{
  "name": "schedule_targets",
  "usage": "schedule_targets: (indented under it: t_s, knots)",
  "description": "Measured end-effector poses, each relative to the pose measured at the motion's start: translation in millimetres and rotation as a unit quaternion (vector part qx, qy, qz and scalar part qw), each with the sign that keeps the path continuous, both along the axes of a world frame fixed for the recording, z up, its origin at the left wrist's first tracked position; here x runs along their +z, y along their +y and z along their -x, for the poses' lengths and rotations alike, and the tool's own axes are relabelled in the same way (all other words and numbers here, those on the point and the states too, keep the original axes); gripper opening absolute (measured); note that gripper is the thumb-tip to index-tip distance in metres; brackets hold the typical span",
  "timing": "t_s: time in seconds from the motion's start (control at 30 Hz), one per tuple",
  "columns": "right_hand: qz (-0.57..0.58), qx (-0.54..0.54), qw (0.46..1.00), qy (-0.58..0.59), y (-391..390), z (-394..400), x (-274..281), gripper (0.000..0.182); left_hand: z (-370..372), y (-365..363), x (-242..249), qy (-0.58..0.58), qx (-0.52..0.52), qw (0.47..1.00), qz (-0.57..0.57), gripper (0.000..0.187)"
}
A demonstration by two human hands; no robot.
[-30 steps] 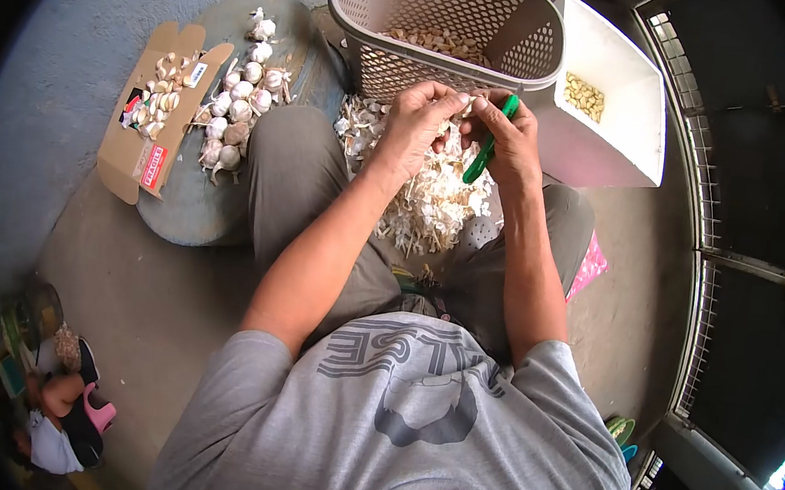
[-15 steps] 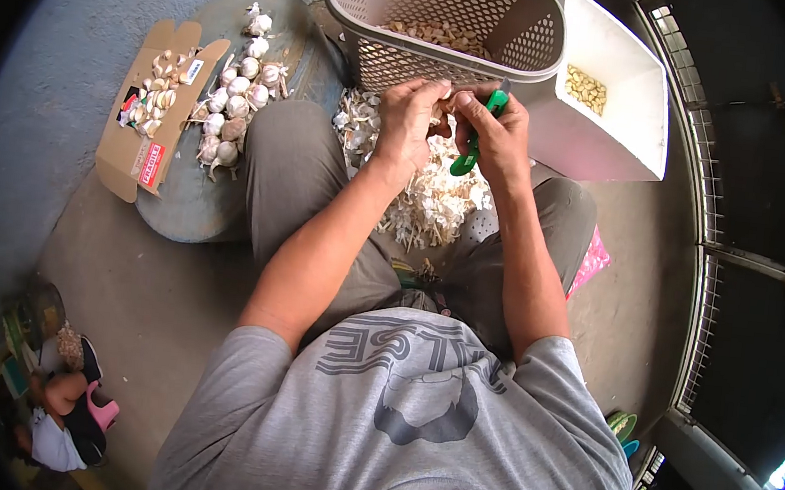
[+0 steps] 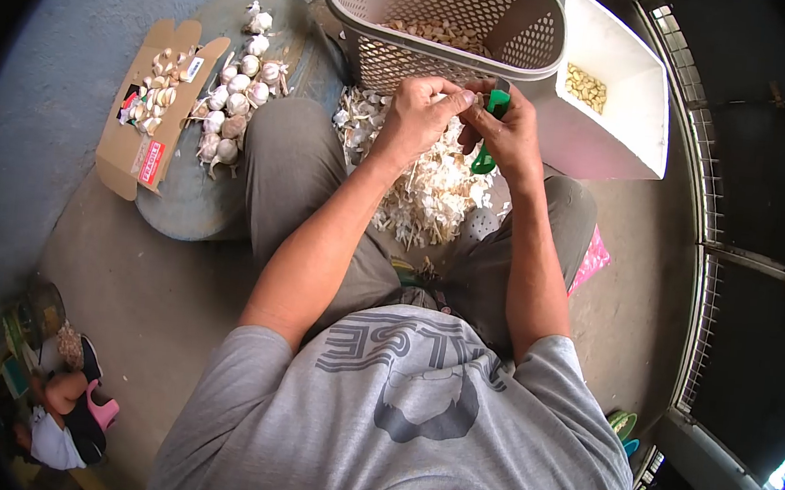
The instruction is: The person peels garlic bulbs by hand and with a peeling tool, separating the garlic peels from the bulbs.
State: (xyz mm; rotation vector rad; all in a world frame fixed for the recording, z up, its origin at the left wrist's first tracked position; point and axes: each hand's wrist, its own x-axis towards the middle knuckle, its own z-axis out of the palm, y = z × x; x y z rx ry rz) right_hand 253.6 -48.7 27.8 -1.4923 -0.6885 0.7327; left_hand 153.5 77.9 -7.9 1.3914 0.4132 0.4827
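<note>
My right hand is closed around a green utility knife, its dark blade end pointing up past the fingers. My left hand pinches a garlic clove, mostly hidden between the fingertips, which meet those of the right hand. Below both hands a heap of papery garlic skins lies on the floor between my knees. Whole garlic bulbs sit on a round bluish surface to the left. Beside them, loose cloves fill part of an opened cardboard box.
Ahead stands a tall perforated basket with garlic pieces inside. Right of it, a white foam box contains peeled cloves. A pink bag lies by my right knee. Another person is at lower left; a metal grille runs along the right.
Both hands have shifted slightly right, and the knife has moved with the right hand. The fingertips remain together, and the brown skin seen beneath them no longer shows.
</note>
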Motion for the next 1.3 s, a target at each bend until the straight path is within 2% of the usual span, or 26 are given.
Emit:
schedule_targets:
  t_s: [0.03, 0.07, 0.17, 0.27, 0.37, 0.47, 0.6, 0.77, 0.93, 1.0, 1.13, 1.2, 1.3]
  knots:
    - [0.016, -0.001, 1.0, -0.014, -1, 1, 4, 0.019, 0, 0, -1, 0.003, -0.009, 1.0, -0.007, 0.021]
    - [0.017, 0.001, 1.0, -0.021, -1, 2, 8, 0.021, 1, 0, -2, -0.004, -0.021, 0.998, 0.06, 0.02]
    - [-0.012, 0.015, 1.0, 0.002, -3, 0, 5, 0.023, 1, 0, 0, -0.011, -0.025, 0.996, 0.09, 0.021]
    - [-0.078, -0.011, 0.994, 0.073, -4, 1, 6, 0.02, 4, -3, 12, -0.034, 0.008, 0.971, 0.237, 0.02]
    - [-0.065, -0.028, 0.994, 0.077, -3, -2, 1, 0.012, 5, -4, 12, -0.019, 0.011, 0.964, 0.263, 0.02]
    - [-0.048, -0.023, 0.998, 0.038, -5, -9, -2, 0.005, 2, -3, 6, -0.017, -0.016, 0.979, 0.203, 0.02]
    - [-0.029, -0.007, 0.999, 0.028, -10, -14, -4, 0.007, 3, -4, 9, 0.02, -0.023, 0.998, 0.049, 0.022]
    - [-0.03, -0.02, 0.999, -0.014, -7, -10, -7, 0.009, 3, -3, 11, -0.007, 0.053, 0.982, 0.183, 0.02]
    - [0.019, 0.039, 0.999, 0.013, -9, -11, -1, 0.006, 6, 10, 12, -0.009, 0.082, 0.959, 0.269, 0.018]
    - [0.052, 0.058, 0.997, -0.008, -7, -9, 0, 0.014, 5, 8, 11, -0.015, 0.077, 0.96, 0.27, 0.018]
    - [0.038, 0.009, 0.999, -0.025, -3, 1, 2, 0.02, 5, 4, 10, -0.023, 0.052, 0.968, 0.245, 0.018]
    - [0.034, -0.017, 0.999, -0.032, 1, 4, -1, 0.022, 3, 2, 8, -0.032, 0.035, 0.982, 0.182, 0.018]
    - [0.045, -0.001, 0.999, -0.03, 0, 0, -6, 0.019, 1, 1, 4, -0.035, 0.039, 0.996, 0.073, 0.019]
